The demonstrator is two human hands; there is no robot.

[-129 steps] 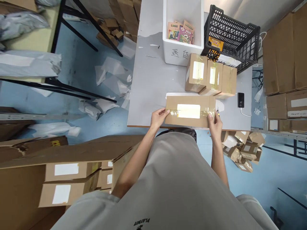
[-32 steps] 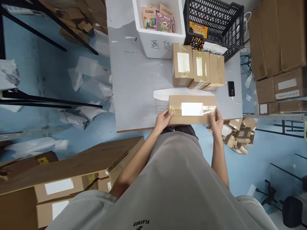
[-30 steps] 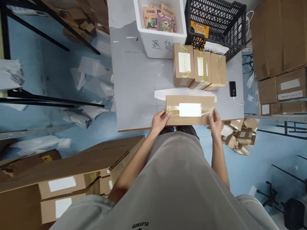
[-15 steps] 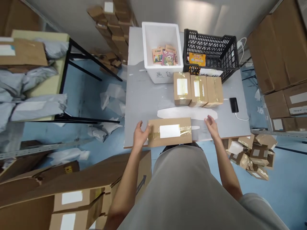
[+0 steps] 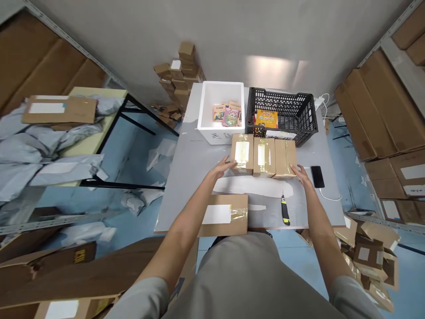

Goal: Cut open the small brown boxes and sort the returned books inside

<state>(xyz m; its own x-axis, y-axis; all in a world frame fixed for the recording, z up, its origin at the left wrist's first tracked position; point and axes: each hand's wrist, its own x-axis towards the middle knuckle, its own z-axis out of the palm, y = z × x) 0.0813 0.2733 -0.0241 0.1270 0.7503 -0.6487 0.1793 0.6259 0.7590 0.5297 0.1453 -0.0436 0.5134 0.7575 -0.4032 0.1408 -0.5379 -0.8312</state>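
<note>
Three taped cardboard boxes stand side by side on the table: the left box, the middle box and the right box. My left hand is at the near left side of the row, fingers stretched out, fingertips at the left box. At the opposite end, my right hand has its fingers apart and reaches the right box's near corner. Whether either palm presses on the cardboard I cannot tell. Close to my body lies a longer cardboard box with a white label. A yellow-and-black utility knife lies right of it.
Behind the boxes stand a white foam box holding small books and a black plastic crate with an orange book. A phone with a cable lies at the table's right. Parcels cover a side table at left; cartons pile up at right.
Both hands have moved forward, the left from the long box's end, to the sides of the three-box row. The utility knife now shows on the table. My view has shifted.
</note>
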